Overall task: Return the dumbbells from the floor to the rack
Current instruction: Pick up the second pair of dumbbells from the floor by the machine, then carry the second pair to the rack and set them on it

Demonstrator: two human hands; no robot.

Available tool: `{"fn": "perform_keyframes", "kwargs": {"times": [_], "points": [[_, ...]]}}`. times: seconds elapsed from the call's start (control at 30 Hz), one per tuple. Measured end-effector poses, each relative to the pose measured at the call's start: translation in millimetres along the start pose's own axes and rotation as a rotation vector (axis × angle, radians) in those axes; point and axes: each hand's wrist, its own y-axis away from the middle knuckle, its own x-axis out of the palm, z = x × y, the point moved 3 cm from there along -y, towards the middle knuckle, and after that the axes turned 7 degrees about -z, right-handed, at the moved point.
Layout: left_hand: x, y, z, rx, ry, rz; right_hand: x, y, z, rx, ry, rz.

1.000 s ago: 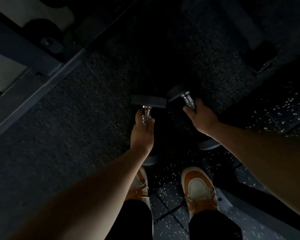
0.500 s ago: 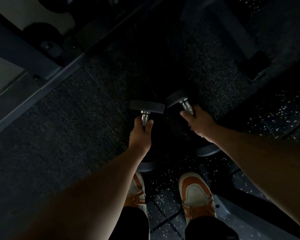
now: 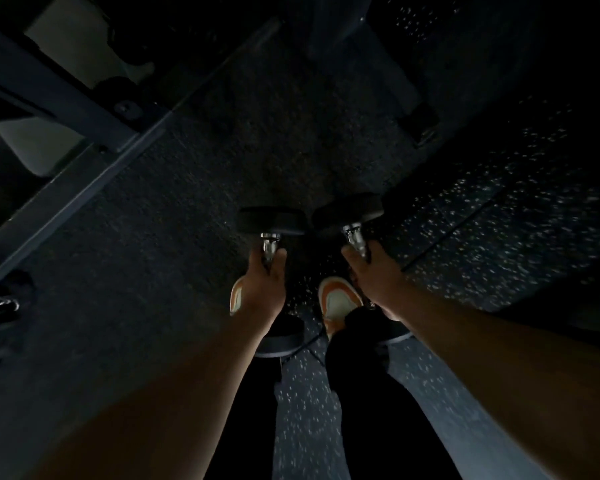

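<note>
L hand [image 3: 265, 289] & R hand [image 3: 378, 285] gripping dumbbells [image 3: 272, 221]

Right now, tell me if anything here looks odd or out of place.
Nothing stands out. The left hand and right hand each grip a dumbbell, left and right, both intact. The frame is too dark to judge the rack.

Orange-white sneakers [image 3: 340, 303] on speckled rubber floor [image 3: 499, 216]; dark carpet [image 3: 153, 254] alongside.

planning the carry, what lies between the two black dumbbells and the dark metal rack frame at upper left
Head view: only bare dark carpet between the black dumbbells and the rack frame.
</note>
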Motion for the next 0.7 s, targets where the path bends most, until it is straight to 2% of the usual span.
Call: {"fn": "perform_keyframes", "kwargs": {"times": [0.13,0.3,0.47,0.7], "points": [[-37,77,-44,-0.078,0.114,0.023,-46,82,20,0.011,-0.057,-0.026],[-89,170,-116,-0.013,0.161,0.005,-110,185,59,0.054,-0.217,-0.001],[-139,250,-182,0.125,0.133,-0.006,-165,276,99,0.057,-0.321,-0.034],[-185,337,-241,0.203,0.084,0.1,-221,391,129,0.055,-0.53,-0.119]]}}
